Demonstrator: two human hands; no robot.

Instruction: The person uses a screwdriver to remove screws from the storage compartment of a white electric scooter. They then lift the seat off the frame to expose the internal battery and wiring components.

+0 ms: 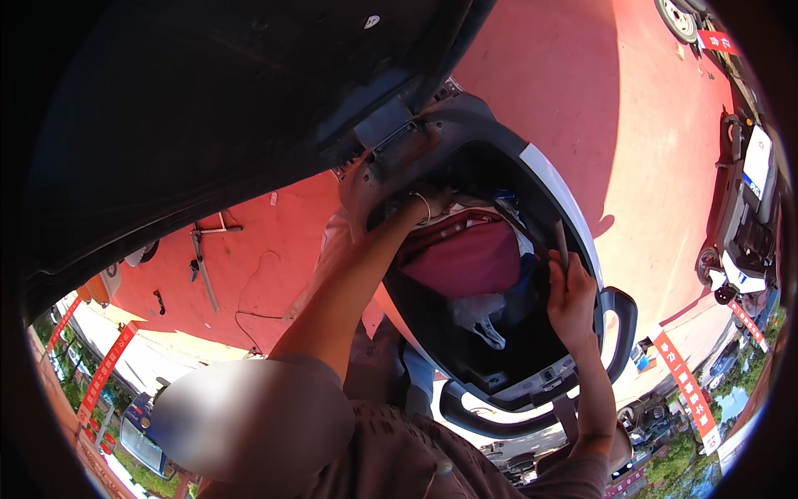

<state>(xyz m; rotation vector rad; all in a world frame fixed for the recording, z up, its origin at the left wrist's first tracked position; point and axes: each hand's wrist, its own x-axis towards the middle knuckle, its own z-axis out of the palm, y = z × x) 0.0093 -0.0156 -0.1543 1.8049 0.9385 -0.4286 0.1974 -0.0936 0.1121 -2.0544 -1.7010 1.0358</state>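
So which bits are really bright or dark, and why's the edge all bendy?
In the head view, sunlight washes out parts of the red ground; in that head view, shadow darkens the scooter's storage compartment, making the left hand inside hard to see; also in the head view, the fisheye lens bends straight edges near the rim, and a blurred oval sits lower left.
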